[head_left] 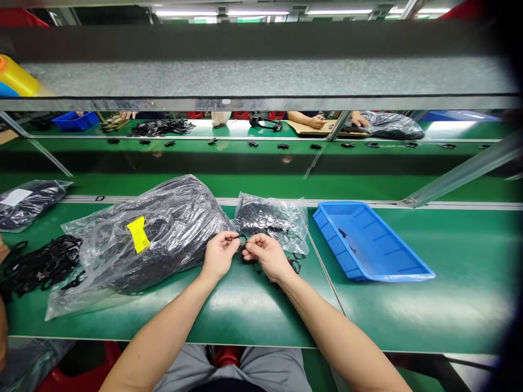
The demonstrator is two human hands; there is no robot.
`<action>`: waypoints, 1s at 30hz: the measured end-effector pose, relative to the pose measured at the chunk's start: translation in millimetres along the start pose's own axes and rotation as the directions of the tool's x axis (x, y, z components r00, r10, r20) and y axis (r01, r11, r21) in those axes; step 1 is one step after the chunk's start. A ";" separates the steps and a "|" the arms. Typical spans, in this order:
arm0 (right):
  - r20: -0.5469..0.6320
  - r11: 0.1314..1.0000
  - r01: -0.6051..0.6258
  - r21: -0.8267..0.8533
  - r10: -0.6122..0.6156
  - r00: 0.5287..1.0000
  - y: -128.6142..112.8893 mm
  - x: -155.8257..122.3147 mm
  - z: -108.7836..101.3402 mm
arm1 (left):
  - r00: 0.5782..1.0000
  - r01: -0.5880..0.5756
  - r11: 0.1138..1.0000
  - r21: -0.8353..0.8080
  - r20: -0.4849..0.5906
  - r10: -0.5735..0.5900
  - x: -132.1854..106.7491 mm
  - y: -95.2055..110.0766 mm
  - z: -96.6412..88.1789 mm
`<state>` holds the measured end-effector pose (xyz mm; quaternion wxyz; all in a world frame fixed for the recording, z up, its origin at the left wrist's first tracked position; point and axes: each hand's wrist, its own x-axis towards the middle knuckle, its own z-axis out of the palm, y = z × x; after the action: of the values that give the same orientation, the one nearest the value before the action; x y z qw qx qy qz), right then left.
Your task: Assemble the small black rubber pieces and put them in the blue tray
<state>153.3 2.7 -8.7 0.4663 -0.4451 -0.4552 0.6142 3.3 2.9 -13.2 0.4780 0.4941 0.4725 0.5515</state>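
Both my hands meet over the green table, pinching one small black ring-shaped part between them. My left hand grips its left side with thumb and forefinger. On the other side, my right hand has its fingers closed on the same piece. Under and beside my right hand lie several loose black parts, partly hidden by it. Just beyond my hands is a clear bag of small black parts. A large clear bag full of black pieces, with a yellow label, lies left of my left hand.
To the right stands a blue tray with a few black bits inside. A heap of black parts lies at the left, near another person's arm. Black parts sit spaced along the green strip behind; co-workers' hands show beyond. A metal shelf crosses overhead.
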 end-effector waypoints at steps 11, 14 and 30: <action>0.085 0.521 0.560 -0.644 -0.679 0.729 -4.3 -9.2 -3.9 | 0.962 -0.270 0.939 0.211 0.104 0.253 -8.4 4.8 0.9; 0.112 0.483 0.581 -0.655 -0.699 0.707 -3.6 -9.0 -4.1 | 0.953 -0.298 0.929 0.219 0.115 0.279 -9.6 4.3 1.1; 0.249 0.352 0.624 -0.698 -0.698 0.672 -9.4 -5.4 -7.2 | 0.915 -0.403 0.858 0.319 0.154 0.373 -8.7 -1.3 -0.7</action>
<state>162.7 -0.1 -0.2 0.4716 -0.3980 -0.7788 0.1129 3.2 -5.6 -15.3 0.2833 0.6785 0.4309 0.5231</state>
